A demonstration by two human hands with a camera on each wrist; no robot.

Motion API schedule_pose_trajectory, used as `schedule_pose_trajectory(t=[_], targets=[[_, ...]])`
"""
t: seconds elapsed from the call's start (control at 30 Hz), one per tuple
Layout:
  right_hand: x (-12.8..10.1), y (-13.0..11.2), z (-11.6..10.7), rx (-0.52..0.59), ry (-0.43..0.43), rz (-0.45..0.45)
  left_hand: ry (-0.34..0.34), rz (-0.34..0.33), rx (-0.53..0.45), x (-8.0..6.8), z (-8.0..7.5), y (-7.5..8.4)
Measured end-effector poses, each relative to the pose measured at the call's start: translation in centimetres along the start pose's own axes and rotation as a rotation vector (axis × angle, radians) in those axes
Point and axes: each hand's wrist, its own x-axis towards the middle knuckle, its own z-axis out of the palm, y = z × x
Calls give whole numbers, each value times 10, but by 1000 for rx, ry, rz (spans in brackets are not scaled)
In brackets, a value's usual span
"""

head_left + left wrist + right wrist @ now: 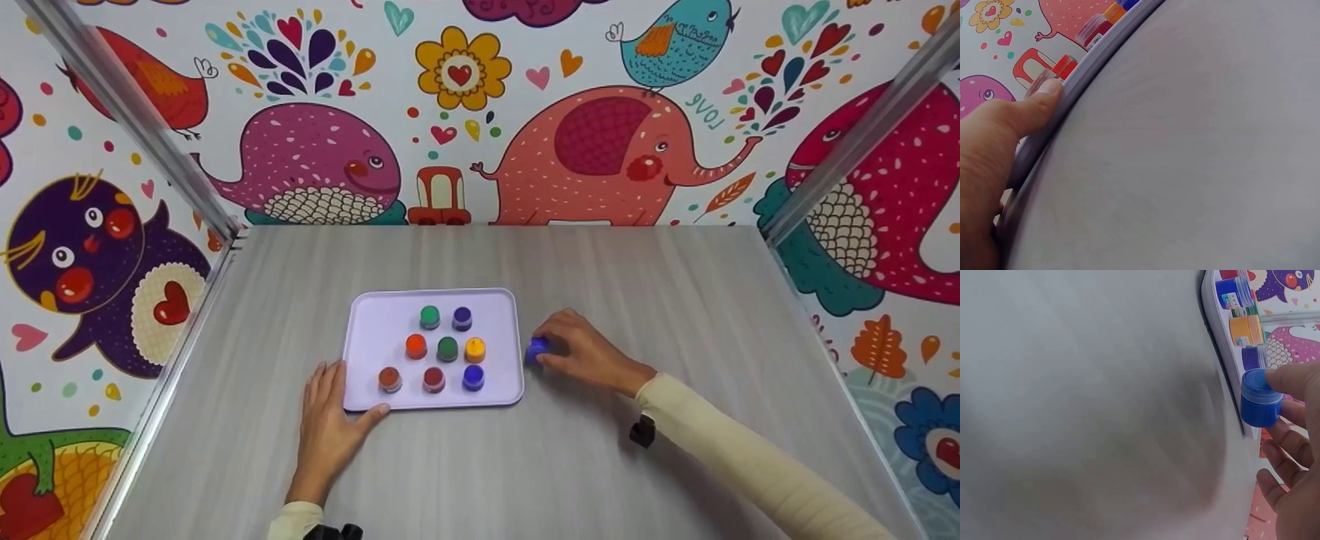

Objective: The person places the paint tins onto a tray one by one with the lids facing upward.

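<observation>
Grey wood-grain worktop (600,465) boxed in by walls covered in loud cartoon wallpaper (600,150), whales, elephant, birds, the lot. Far left on the worktop, left hand (328,424) lying flat with fingers straight and relaxed, thumb tip pressed against the near-left corner rim of a pale lilac tray (367,322), nothing gripped; same thing from the left wrist view, thumb (1027,112) right up against the tray edge (1089,62). On the tray, eight little paint pots standing upright in three loose rows: back row a green pot (430,316) and a purple pot (462,318), middle row an orange pot (416,346), a dark green pot (448,349) and a yellow pot (475,349), front row a brown-red pot (389,379), a dark red pot (433,379) and a blue pot (473,376). All close together but apart from each other. Just off the tray's right edge, a ninth blue pot (535,349) sitting on the worktop, nearly touching the rim, lid on. Right hand (589,356) curled around it, fingers (1292,379) pinching the blue pot (1260,398) by the lid and side. Cream sleeve (750,457) running off to the lower right.
</observation>
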Motion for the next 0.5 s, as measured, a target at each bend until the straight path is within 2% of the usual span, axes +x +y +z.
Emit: schedule_pose_trajectory(t=[0.5], targets=[[30,-9,12,24,-18,-52,1,5,0,-1,0,-1]])
